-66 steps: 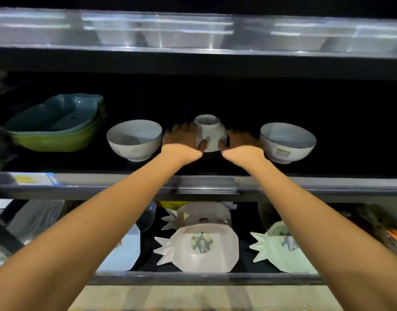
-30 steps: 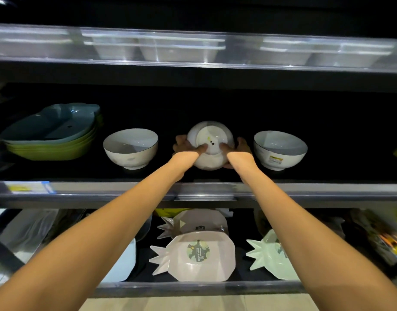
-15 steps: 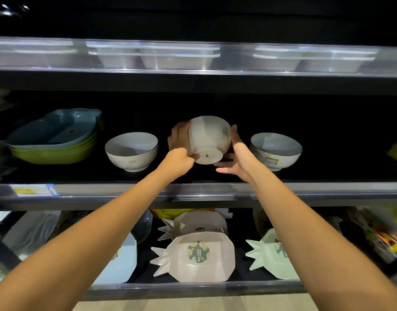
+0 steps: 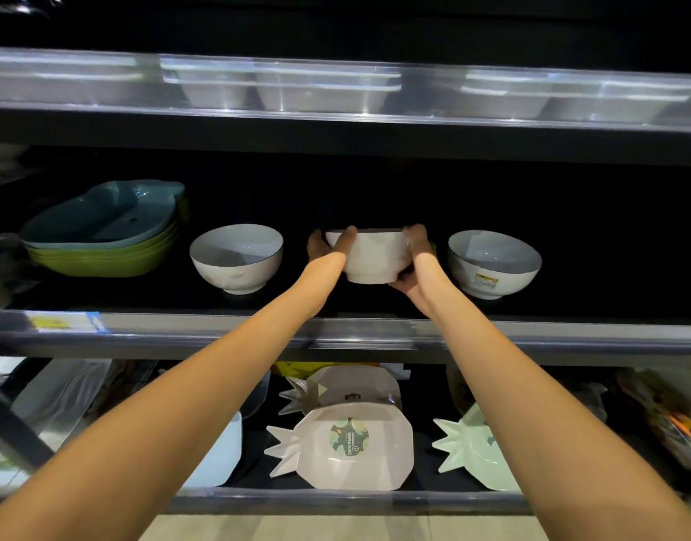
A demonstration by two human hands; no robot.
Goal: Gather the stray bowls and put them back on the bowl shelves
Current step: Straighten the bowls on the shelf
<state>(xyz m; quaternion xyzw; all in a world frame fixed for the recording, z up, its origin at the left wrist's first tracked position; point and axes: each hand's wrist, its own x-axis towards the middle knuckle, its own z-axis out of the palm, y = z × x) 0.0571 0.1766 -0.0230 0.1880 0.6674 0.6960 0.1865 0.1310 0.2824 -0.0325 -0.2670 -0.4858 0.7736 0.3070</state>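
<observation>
White bowl [image 4: 375,257] comes last along the reach: nearest, pineapple-shaped plates [image 4: 355,447] lie on the lower shelf [image 4: 297,499]; beyond, over the middle shelf [image 4: 570,337], left hand [image 4: 324,247] and right hand [image 4: 417,246] clasp it upright — thumbs curled at its rim — between a plain bowl [image 4: 236,257] and a labelled bowl [image 4: 494,263], touching neither.

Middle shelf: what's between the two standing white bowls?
Head view: a third white bowl, upright, gripped by the left hand and right hand.

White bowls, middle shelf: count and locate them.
3: left bowl standing on the shelf, middle bowl held upright by the left hand and right hand, right bowl standing beside them. More may hide in the dark.
</observation>
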